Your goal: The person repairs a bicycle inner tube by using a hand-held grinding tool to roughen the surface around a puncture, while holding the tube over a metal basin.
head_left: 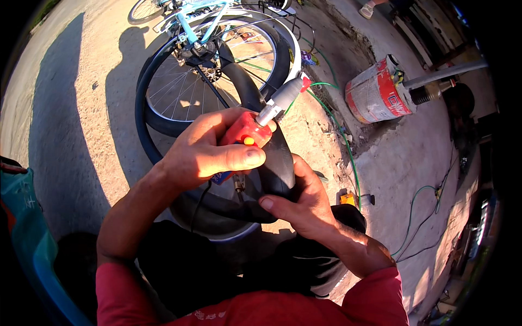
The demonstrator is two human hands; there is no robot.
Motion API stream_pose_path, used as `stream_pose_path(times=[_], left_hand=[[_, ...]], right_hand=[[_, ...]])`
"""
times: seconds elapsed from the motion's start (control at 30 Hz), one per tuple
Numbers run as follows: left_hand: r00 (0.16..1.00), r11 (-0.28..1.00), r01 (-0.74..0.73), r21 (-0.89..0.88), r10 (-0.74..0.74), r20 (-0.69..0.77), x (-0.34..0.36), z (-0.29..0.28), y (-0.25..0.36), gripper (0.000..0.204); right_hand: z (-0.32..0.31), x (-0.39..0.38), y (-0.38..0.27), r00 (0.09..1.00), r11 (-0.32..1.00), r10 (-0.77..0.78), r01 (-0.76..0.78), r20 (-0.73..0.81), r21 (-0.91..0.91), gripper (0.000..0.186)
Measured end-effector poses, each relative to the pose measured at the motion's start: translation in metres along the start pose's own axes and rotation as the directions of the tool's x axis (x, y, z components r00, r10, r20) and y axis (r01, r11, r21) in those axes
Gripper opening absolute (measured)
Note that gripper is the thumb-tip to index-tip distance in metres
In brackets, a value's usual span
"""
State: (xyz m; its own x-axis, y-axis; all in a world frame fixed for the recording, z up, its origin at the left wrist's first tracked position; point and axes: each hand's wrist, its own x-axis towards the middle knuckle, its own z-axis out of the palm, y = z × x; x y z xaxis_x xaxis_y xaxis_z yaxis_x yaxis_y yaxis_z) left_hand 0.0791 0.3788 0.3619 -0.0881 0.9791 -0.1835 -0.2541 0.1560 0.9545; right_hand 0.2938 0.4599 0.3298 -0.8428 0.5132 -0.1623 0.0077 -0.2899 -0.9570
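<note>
My left hand (209, 149) is closed round a red handheld power tool (239, 130) with an orange button, a silver collar and a grey tapered nose that points up and to the right. My thumb lies along its side below the button. In my right hand (304, 204) is a black inner tube (277, 163), pinched flat between thumb and fingers. The tube passes just behind the tool and runs up toward the wheel. Whether the tool touches the rubber I cannot tell. Under my left hand a small metal fitting (239, 182) shows, partly in shadow.
Beyond my hands lie a bicycle wheel (163, 106) and a light blue bicycle frame (187, 27). A red and white bucket (380, 92) stands at the right with a metal bar over it. A green cord (348, 146) trails across the ground. A small yellow object (347, 199) lies near my right wrist.
</note>
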Motion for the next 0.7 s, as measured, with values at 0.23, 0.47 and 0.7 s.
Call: stream_pose_path(times=[0.23,0.47,0.7], left_hand=[[0.999,0.999,-0.038,0.015,0.038,-0.023,-0.003,0.012,-0.001,0.066],[0.976,0.703,0.003,0.711,0.152,-0.154,-0.041,0.013,0.024,0.074],[0.955,0.437,-0.014,0.899,0.272,-0.117,-0.053,0.026,0.032,0.070]], right_hand=[[-0.025,-0.009,0.009,1.000,0.998,-0.012,0.012,-0.001,0.064,0.058],[-0.034,-0.007,0.001,0.998,0.908,0.016,-0.042,0.064,0.416,0.064],[-0.037,-0.010,-0.003,0.999,0.967,-0.007,-0.005,0.048,0.255,0.062]])
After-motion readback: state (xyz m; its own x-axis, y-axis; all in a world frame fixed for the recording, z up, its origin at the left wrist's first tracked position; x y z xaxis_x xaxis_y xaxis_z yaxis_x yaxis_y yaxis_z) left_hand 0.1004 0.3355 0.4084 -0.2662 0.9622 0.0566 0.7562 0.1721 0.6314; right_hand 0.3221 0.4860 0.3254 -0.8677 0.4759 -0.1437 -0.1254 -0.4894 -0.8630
